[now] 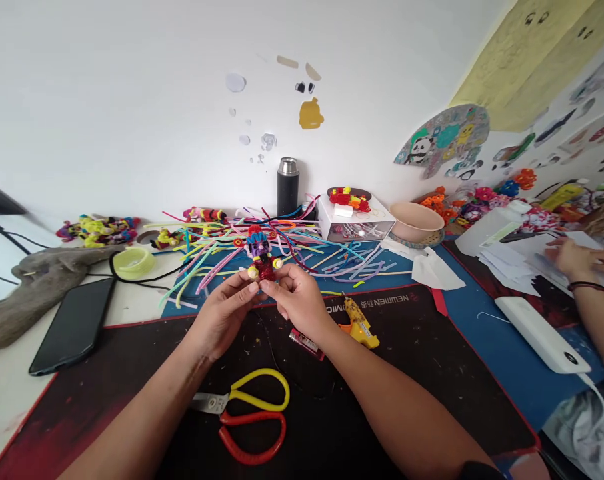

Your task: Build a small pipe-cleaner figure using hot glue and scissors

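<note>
A small pipe-cleaner figure [259,252], with a blue and red top, purple face and red lower body, is held upright over the far part of the dark mat. My left hand [227,308] pinches its lower left side. On its lower right side my right hand [298,299] grips it, thumb toward the other thumb. Scissors [255,413] with one yellow and one red handle lie on the mat below my hands. Right of my right hand rest a yellow glue gun [361,323] and a small red-labelled item [307,344], partly hidden by the wrist.
Loose pipe cleaners [222,257] spread along the back, near a black bottle [288,187] and a white box [357,223]. A phone [73,325] and driftwood [37,287] lie left. At right are a white power bank [542,333] and another person's hands [577,259].
</note>
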{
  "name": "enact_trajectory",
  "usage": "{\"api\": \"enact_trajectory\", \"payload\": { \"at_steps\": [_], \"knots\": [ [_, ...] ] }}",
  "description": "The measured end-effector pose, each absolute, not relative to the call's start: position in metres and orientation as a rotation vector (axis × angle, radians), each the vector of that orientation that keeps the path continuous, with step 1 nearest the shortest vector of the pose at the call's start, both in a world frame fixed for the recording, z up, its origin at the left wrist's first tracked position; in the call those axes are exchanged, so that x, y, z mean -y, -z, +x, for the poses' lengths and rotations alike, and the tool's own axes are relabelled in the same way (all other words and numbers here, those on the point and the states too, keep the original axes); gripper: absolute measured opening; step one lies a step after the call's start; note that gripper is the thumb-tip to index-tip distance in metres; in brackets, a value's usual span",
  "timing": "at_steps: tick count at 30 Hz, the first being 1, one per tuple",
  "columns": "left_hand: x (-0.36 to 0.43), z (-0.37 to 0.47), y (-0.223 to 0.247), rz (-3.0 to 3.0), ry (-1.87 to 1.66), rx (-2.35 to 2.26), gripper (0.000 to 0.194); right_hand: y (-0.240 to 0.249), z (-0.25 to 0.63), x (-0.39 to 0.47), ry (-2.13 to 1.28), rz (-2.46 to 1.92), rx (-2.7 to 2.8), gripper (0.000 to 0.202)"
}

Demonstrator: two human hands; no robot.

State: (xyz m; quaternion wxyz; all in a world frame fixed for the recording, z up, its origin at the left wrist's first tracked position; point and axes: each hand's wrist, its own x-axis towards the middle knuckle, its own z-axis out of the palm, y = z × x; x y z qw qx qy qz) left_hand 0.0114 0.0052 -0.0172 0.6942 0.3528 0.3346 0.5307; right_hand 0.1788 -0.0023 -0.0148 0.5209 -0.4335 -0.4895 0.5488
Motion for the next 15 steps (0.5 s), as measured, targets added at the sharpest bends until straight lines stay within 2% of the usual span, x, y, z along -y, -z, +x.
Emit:
{"api": "enact_trajectory", "payload": {
  "at_steps": [11, 15],
  "knots": [
    [-0.0014, 0.0156, 0.0145, 0.784, -1.174, -0.759, 0.03, 0.019, 0.1745, 0.0056, -1.329, -1.048, 1.147, 0.055],
    [0.0021, 0.0179, 0.0102, 0.841, -1.192, -0.793, 0.034, 0.0212, 0.1723, 0.0078, -1.325, -1.04, 1.148, 0.053]
  ]
}}
